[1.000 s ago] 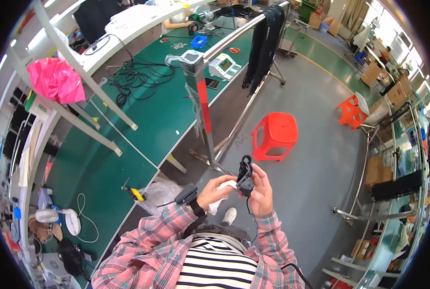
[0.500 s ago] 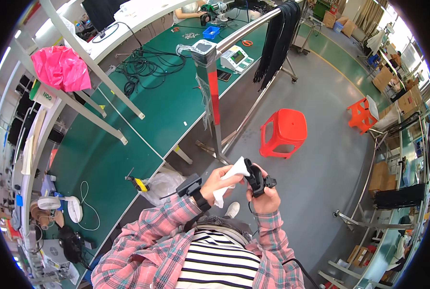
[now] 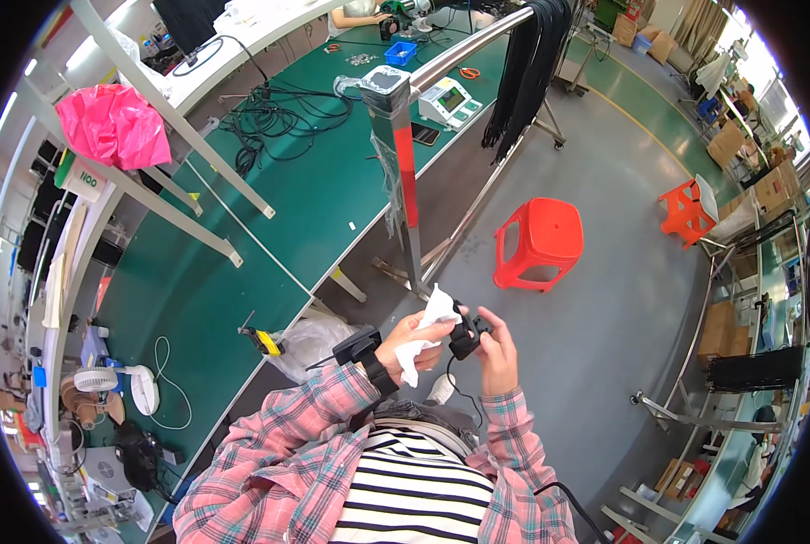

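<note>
In front of my striped shirt, my left hand (image 3: 405, 343) is closed around a crumpled white cloth or tissue (image 3: 439, 308), whose lower end hangs below the fingers. A small black device (image 3: 465, 339) with a strap-like part and a thin cable lies between my two hands, against the cloth. My right hand (image 3: 499, 359) grips the device's right edge between thumb and fingers, the fingertips pointing up. On my left wrist a black box (image 3: 358, 346) is strapped, with a short antenna-like rod. The exact kind of the handheld device cannot be made out.
To the left, a green workbench (image 3: 205, 299) carries black cables (image 3: 278, 122) and a white fan (image 3: 95, 381). A metal rack post (image 3: 400, 172) rises ahead, with black cords (image 3: 523, 82) hanging from its rail. A red stool (image 3: 550, 238) stands on the grey floor.
The black device has turned and shifted slightly left, closer to the cloth. My right fingers have straightened upward, and its cable now shows hanging below.
</note>
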`<state>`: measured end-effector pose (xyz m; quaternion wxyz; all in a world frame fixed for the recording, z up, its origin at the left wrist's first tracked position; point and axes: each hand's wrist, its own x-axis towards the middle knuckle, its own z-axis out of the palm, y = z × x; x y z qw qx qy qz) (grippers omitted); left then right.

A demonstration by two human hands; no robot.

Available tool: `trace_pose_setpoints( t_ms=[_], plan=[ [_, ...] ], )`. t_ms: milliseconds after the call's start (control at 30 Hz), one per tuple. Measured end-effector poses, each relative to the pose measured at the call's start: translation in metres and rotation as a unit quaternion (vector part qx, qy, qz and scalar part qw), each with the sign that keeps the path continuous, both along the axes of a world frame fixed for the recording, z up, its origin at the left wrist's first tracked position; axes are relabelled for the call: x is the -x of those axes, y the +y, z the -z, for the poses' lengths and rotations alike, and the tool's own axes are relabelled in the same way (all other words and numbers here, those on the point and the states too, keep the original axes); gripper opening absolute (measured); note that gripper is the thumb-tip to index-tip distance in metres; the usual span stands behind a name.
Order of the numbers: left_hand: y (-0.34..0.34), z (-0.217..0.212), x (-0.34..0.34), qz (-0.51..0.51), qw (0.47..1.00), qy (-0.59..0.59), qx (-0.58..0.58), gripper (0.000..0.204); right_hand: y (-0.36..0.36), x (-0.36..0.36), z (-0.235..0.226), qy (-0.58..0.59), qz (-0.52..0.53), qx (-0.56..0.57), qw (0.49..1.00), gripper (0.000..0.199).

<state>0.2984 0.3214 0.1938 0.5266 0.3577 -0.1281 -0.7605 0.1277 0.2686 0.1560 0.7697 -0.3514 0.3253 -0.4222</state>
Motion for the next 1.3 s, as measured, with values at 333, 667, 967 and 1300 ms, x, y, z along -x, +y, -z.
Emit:
trace_pose_setpoints(
  t_ms=[333,667,967,1300],
  plan=[
    [0.010,-0.007,-0.003,0.019,0.999,-0.040,-0.017,0.043,0.001,0.004,-0.056,0.375,-0.015,0.517,0.770,0.031],
    [0.018,0.030,0.017,-0.046,0.966,-0.246,0.064,0.027,-0.009,0.007,-0.056,0.375,-0.137,0.508,0.764,0.017],
    [0.019,0.063,0.027,-0.102,0.936,-0.330,0.070,0.016,0.007,0.004,-0.032,0.360,-0.107,0.635,0.675,0.018],
    [0.022,0.060,0.035,-0.125,0.947,-0.292,0.056,0.016,0.013,0.017,-0.015,0.317,-0.112,0.654,0.678,0.021]
  ],
)
